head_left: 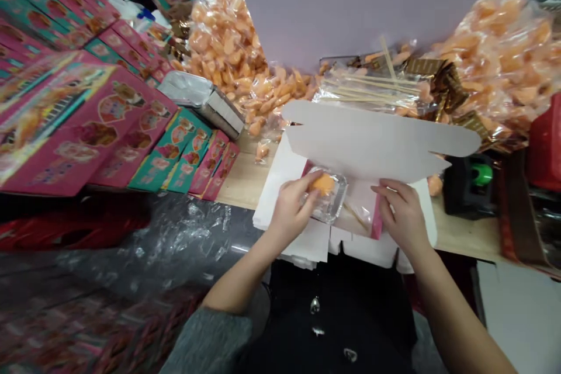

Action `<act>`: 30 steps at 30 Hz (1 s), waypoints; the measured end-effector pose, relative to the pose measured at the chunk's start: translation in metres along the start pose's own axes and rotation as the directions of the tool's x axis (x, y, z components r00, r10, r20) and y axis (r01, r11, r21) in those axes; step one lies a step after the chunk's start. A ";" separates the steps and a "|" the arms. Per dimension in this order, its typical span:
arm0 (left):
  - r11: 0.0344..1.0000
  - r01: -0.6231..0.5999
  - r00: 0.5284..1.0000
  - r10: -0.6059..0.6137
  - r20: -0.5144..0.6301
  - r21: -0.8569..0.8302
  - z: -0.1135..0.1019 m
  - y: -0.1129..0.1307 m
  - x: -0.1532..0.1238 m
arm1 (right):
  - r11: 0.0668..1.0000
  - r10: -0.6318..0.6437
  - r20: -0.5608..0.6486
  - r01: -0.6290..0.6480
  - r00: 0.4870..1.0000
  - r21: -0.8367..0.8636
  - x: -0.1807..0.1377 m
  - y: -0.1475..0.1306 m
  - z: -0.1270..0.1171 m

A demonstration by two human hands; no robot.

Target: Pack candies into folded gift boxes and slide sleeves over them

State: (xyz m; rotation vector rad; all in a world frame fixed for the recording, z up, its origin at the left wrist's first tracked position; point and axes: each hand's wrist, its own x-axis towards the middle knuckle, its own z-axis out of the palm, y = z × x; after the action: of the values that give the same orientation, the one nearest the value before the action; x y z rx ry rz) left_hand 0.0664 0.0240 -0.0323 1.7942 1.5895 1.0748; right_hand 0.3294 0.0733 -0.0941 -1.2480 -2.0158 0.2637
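Note:
An unfolded cardboard box (350,172), white inside with pink side walls, lies in front of me with its lid raised at the back. My left hand (294,205) pinches a small orange piece (323,184) over a foil tray (335,201) at the box's left side. Right of the tray, a thin stick (356,216) in a clear wrapper lies on the box floor. My right hand (402,213) rests at the pink right wall (377,219), fingers stretched out and apart, with nothing visible in them.
Printed pink and teal boxes (123,128) stand stacked on the left, beside a pile of foil trays (201,99). Bagged orange pieces (228,41) heap up behind. Wooden sticks (368,85) and brown-gold packets (442,79) lie behind the lid. A black tape dispenser (468,187) stands right.

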 end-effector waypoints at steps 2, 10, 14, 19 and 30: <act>0.999 -0.033 0.999 0.032 0.024 0.022 0.018 0.009 0.001 | 0.996 0.083 -0.031 -0.082 0.996 0.021 0.000 -0.012 -0.007; 0.943 -0.313 0.927 0.278 0.254 0.110 0.035 0.017 -0.006 | 0.772 0.345 0.362 -0.481 0.866 0.415 0.003 -0.045 -0.031; 0.886 -0.313 0.937 0.229 0.265 0.342 0.011 -0.014 0.011 | 0.945 0.246 0.203 -0.281 0.948 0.169 0.004 -0.043 -0.023; 0.887 -0.286 0.945 0.198 0.260 0.363 0.008 -0.049 0.016 | 0.991 -0.009 0.023 0.012 1.000 -0.133 -0.015 -0.038 -0.034; 0.902 -0.214 0.963 0.131 0.235 0.374 0.014 -0.041 0.008 | 0.781 0.448 -0.110 -0.448 0.887 -0.435 0.150 0.149 -0.085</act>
State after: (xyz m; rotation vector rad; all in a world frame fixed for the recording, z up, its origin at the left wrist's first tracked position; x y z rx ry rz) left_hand 0.0547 0.0413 -0.0709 2.2696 1.6276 0.6364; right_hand 0.4514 0.2575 -0.0398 -2.0288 -1.8036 0.0097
